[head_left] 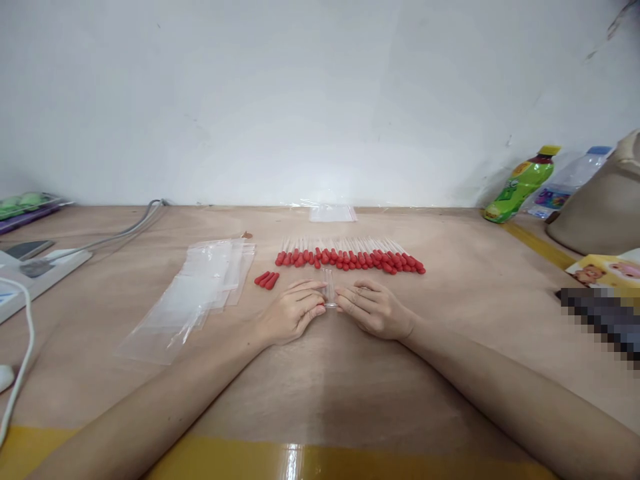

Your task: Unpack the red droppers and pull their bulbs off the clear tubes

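Note:
My left hand (295,310) is closed, and a bit of a red rubber bulb shows at its fingertips; most of it is hidden. Opposite it, my right hand (373,309) has its fingers closed at the end of a clear tube (330,305) that spans the small gap between the hands. More clear tubes (329,283) lie on the table just beyond, pointing away from me. Left of them rest three loose red rubber bulbs (267,280). Behind my hands stretches a long row of droppers (350,259), red bulbs toward me and thin clear tips toward the wall.
Clear plastic bags (205,283) lie overlapped on the left, and another bag (333,213) is by the wall. At far left are a white power strip (50,277) and cables. Bottles (523,183), a beige bag (600,200) and a pixelated dark object (605,320) occupy the right.

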`<action>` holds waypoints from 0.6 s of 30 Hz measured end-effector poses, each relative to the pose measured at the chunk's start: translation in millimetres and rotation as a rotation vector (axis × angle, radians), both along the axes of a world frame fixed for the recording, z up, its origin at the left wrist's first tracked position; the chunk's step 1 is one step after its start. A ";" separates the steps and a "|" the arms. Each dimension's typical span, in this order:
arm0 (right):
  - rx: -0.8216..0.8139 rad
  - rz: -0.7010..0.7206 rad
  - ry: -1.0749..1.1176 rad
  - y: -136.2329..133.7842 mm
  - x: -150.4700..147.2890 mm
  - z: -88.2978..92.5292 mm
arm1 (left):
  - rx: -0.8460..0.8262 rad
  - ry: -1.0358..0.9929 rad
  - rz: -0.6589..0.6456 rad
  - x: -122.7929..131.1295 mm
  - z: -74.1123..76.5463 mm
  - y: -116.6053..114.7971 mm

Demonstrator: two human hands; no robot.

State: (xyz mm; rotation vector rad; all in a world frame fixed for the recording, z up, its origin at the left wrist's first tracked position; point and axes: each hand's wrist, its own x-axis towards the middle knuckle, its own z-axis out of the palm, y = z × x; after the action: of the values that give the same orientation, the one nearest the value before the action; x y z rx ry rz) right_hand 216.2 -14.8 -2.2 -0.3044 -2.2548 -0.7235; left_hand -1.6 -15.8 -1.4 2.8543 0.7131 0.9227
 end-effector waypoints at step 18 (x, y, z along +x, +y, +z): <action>-0.662 0.095 0.253 -3.5 -10.8 -7.1 | 0.349 -0.066 0.024 -0.2 -3.1 2.1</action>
State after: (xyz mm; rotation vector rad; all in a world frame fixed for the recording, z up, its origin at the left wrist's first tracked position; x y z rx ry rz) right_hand 205.5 -18.3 -9.3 -0.5597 -2.1815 0.1306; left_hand -1.8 -13.7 -4.5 3.0943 0.6361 1.2511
